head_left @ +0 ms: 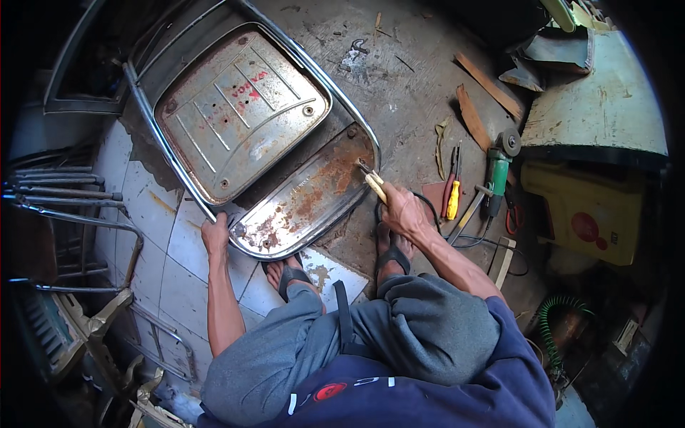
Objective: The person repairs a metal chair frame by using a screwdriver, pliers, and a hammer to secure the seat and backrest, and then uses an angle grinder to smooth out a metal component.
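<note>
A metal chair with a bent chrome tube frame (153,114) lies before me on the floor. Its larger square panel (235,114) is grey, ribbed and spotted with rust. Nearer to me is a curved panel (303,196) with heavy brown rust. My left hand (215,232) is closed around the frame's tube at the near left corner. In my right hand (405,210) is a hand tool with a pale yellow handle (375,187). Its short dark metal tip meets the right end of the curved panel; the tip's exact shape is too small to tell.
Right of my foot lie red-handled pliers (448,192), a yellow-handled screwdriver (453,203), a hammer (467,212) and a green angle grinder (498,175) with its cable. Wood strips (489,85) lie beyond. Metal tube frames (71,196) stand at left, a yellow casing (581,207) at right.
</note>
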### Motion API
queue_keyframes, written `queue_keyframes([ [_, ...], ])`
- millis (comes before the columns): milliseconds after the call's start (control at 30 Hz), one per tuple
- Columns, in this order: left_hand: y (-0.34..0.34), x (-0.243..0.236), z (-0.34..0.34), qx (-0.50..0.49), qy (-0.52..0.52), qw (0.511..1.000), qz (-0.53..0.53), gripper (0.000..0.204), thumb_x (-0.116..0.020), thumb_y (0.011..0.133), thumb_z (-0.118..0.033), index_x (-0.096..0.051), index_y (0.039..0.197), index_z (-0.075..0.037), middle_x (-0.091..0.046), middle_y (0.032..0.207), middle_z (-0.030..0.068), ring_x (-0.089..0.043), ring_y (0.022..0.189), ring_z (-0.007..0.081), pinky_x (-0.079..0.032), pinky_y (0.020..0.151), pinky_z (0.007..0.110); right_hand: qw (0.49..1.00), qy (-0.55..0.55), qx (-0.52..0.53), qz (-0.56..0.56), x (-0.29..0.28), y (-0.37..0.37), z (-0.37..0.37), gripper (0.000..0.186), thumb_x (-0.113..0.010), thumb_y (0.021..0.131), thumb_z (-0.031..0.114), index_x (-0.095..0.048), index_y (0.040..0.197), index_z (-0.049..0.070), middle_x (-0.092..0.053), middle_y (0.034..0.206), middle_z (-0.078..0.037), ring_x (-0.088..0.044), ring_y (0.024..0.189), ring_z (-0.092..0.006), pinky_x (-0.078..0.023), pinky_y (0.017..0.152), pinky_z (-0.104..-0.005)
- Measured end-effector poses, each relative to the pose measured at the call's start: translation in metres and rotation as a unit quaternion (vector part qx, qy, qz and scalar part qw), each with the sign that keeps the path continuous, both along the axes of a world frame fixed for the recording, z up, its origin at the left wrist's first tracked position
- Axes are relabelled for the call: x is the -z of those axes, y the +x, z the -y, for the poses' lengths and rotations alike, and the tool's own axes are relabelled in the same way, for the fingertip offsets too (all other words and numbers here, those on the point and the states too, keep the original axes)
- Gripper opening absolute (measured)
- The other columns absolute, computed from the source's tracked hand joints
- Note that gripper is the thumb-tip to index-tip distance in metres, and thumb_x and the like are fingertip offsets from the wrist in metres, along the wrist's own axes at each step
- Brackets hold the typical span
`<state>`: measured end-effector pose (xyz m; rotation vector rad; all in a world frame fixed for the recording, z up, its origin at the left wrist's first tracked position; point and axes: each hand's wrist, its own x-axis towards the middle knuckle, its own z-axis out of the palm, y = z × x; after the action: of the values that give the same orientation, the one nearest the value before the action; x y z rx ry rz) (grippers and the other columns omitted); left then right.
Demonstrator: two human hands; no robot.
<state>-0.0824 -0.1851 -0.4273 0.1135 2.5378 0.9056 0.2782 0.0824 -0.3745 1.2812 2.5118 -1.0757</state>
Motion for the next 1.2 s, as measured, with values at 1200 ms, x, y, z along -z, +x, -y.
queue_keyframes([
  [1200,0.040,-0.056,-0.111,0.481,-0.088,0.824,-0.286,0.044,-0.074,0.083,-0.019,-0.057,0.121,-0.005,-0.058,0.117,0.0200,-0.056,0.113,0.0385,-0.045,0.098,0.054,0.760,-0.344,0.456,-0.309,0.055,-0.030,0.008,0.035,-0.071,0.079,0.006,-0.053,0.109,0.006,-0.053,0.091,-0.003,-0.053,0.082,-0.0156,-0.047,0.074,-0.0306],
])
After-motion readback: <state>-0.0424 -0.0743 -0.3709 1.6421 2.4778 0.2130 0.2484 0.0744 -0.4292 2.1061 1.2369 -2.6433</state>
